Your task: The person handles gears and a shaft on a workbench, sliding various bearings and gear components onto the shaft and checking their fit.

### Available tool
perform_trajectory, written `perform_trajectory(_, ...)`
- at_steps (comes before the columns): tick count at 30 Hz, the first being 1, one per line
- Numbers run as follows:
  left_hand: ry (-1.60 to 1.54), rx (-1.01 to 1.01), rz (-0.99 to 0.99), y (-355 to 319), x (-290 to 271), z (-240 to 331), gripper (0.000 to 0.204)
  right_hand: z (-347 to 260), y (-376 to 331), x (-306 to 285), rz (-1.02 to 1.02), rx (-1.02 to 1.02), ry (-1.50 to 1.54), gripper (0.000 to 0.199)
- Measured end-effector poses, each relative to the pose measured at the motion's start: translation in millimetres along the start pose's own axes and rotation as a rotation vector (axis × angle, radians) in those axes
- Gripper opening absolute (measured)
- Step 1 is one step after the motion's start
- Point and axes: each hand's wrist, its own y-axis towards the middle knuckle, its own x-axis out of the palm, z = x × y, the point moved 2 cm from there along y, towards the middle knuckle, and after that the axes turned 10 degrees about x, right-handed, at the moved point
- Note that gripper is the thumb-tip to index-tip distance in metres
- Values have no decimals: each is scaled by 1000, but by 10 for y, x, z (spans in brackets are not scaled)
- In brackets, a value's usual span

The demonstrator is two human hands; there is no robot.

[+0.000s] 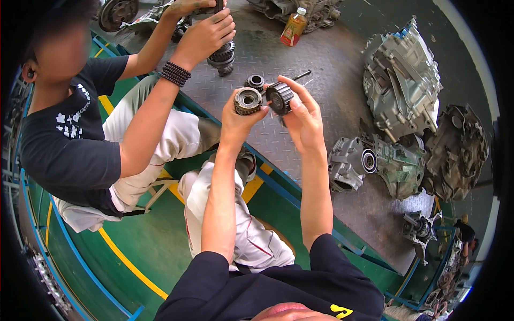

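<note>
Gears fill both raised hands: the left hand [240, 119] curls its fingers around a brass-toned toothed gear [248, 100], and the right hand [302, 119] pinches a darker gear hub [280, 98] between thumb and fingertips, the two parts just beside each other with a narrow gap. Below them, on the steel tread-plate floor [321, 69], stands a smaller ring gear [255, 82], near a thin rod [302, 74]. A co-worker's hands [203, 35] grip a geared shaft [223, 56] to the left. Transmission housings [400, 80] crowd the right side, leaving bare plate between. An amber bottle [294, 27] stands further off, and a blue platform edge [273, 182] runs beneath the forearms.
</note>
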Motion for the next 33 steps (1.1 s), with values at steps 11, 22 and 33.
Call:
perform_trajectory(11, -10, -23, -82, -11, 74, 150, 43, -185, 163, 411, 85, -254, -1165, 82)
perform_trajectory(22, 86, -36, -170, -36, 14, 150, 41, -207, 136, 378, -22, -206, -1179, 77)
perform_trajectory(33, -34, -109, -165, -57, 20, 89, 41, -205, 96, 334, -40, -151, -1117, 76)
